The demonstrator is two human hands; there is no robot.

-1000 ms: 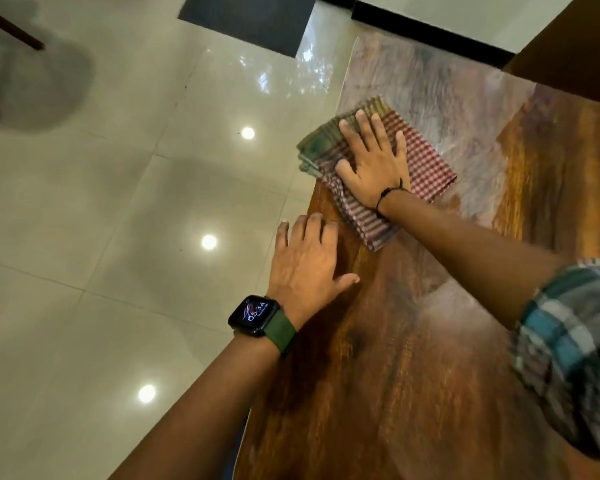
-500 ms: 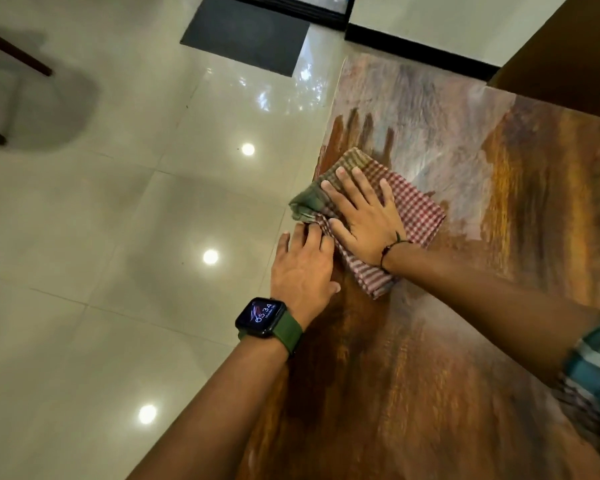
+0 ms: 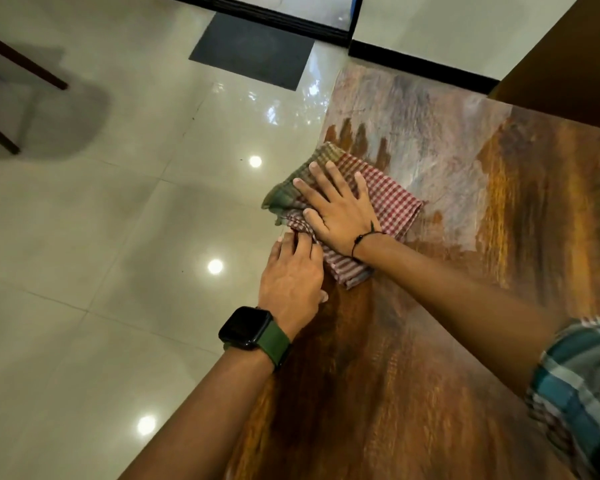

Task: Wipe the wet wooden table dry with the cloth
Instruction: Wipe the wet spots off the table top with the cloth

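Folded checked cloth [image 3: 378, 202] is laid flat on the wooden table [image 3: 413, 375], at the table's left edge, with its green-tinted corner hanging slightly past that edge over the floor. Cloth is pinned by the right hand [image 3: 340, 216]: palm down, fingers [image 3: 321, 180] spread and extended, nothing gripped, just pressed flat on the fabric. A thin black cord bracelet [image 3: 362, 239] is seen at the right wrist, a plaid sleeve [image 3: 579, 386] further up that arm. Left hand [image 3: 291, 275] is placed just beside the cloth on its near-left side, at the table edge, palm down; fingertips are touching the cloth's near edge and appear slightly curled at it, but whether fabric is pinched or only touched cannot be told. Thumb is tucked on the table surface. A dark smartwatch [image 3: 245, 329] on a green strap is worn on the left wrist, screen dark. Table surface beyond the cloth is covered by a pale, hazy film; darker finger-shaped streaks are visible just past the cloth's far edge. Nearer than the cloth the wood reads dark and glossy brown. Glossy tiled floor [image 3: 118, 237] is seen left of the table, with round light reflections. A dark mat [image 3: 253, 50] lies on the floor beyond the table's far left corner. Dark chair legs [image 3: 25, 60] are visible far left of the table.
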